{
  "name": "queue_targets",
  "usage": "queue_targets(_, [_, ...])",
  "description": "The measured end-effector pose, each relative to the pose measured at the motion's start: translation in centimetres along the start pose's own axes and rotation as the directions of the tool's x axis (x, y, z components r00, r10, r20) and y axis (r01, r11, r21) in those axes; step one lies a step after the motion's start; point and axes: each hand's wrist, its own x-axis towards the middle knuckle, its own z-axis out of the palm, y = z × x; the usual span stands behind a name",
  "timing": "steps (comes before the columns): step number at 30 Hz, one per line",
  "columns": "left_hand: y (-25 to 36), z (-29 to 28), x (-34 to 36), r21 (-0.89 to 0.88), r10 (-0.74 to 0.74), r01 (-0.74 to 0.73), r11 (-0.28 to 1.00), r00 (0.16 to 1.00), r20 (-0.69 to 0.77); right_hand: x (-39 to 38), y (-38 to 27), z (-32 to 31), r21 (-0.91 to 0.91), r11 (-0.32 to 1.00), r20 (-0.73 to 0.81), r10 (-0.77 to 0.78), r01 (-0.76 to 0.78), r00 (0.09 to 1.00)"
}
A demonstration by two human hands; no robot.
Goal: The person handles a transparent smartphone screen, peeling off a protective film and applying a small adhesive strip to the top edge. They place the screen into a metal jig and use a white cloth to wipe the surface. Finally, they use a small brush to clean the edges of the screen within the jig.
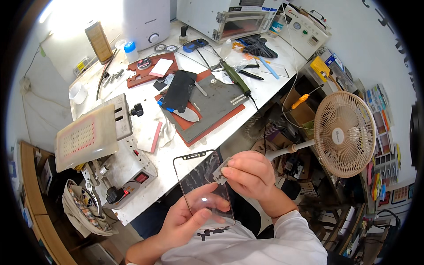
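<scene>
A clear phone screen glass with a thin black frame (194, 170) is gripped low down by my left hand (190, 216), whose fingers show through it from behind. Whitish smears mark the upper part of the glass. My right hand (251, 174) pinches a thin metal razor blade (221, 171) between thumb and fingers. The blade sits at the right edge of the glass; whether it touches the surface I cannot tell. Both hands are held in front of my body, off the table's near edge.
On the white table (176, 148) lies a grey mat (207, 106) with a dark phone panel (179, 90) and a green pen-like tool (235, 77). A heating machine (128, 168) stands at left. A fan (339, 134) stands close on my right. A cabinet (229, 22) is at the back.
</scene>
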Motion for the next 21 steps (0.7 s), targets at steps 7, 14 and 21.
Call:
queue_targets(7, [-0.5,0.1,-0.2,0.009,-0.045,0.045,0.999,0.999,-0.022,-0.2,-0.1,-0.1,0.001,0.962,-0.108,0.27,-0.272,0.957])
queue_targets(14, [-0.8,-0.2,0.8,0.713,0.1,0.069,0.698,0.976,-0.192,-1.6,3.4,-1.5,0.563,0.253,0.042,0.942,-0.787,0.332])
queue_targets(21, [-1.9,-1.1,0.6,0.504,0.052,0.134,0.853,0.939,-0.339,-5.9,4.0,-8.1,0.406,-0.033,0.473,0.863,-0.913,0.179])
